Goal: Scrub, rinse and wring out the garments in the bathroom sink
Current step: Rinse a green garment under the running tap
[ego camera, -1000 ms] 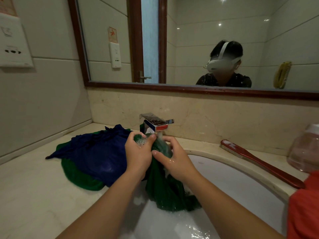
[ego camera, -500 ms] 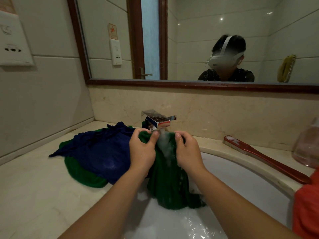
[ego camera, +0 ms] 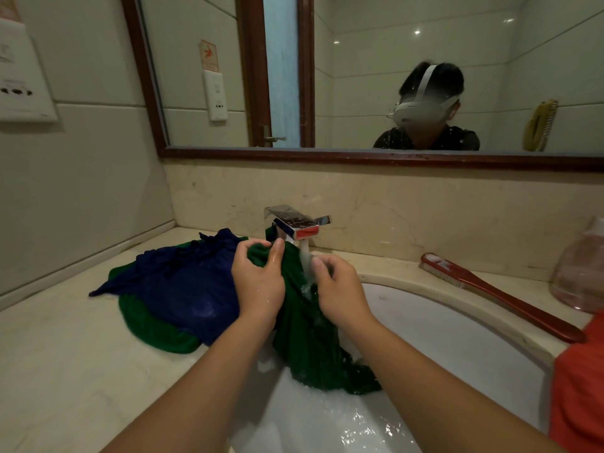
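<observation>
While water runs from the tap (ego camera: pixel 294 225) onto it, the green garment (ego camera: pixel 307 341) hangs under the spout and down into the white sink (ego camera: pixel 457 348), its lower end lying in the wet basin. The left hand (ego camera: pixel 258 286) grips the cloth's top just left of the stream, fingers curled and thumb raised. The right hand (ego camera: pixel 340 295) pinches it right of the stream, fingers curled in. A blue garment (ego camera: pixel 183 282) lies on the counter (ego camera: pixel 58 361) left of the hands, over more green cloth. A red brush (ego camera: pixel 496 299) rests by the sink's rim, near a clear bottle (ego camera: pixel 581 273).
</observation>
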